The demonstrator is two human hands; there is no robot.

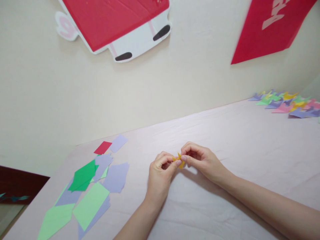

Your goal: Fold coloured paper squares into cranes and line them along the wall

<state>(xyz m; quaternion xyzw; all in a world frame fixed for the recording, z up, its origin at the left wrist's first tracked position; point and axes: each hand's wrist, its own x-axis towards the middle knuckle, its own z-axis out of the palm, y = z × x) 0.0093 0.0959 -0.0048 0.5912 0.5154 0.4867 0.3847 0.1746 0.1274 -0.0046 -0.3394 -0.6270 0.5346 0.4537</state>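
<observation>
A small folded piece of yellow-orange paper point(180, 160) is pinched between both hands, just above the pale pink table point(250, 150). My left hand point(161, 173) is closed on its left side with thumb and fingers curled. On its right side my right hand point(200, 158) is closed in the same pinch. Most of the paper is hidden by the fingers.
Loose paper sheets in green point(83, 175), light green point(91, 205), lilac point(116, 176) and red point(103, 147) lie spread on the table's left. A row of folded coloured paper shapes point(287, 101) sits at the far right corner. A cream wall with red decorations stands behind.
</observation>
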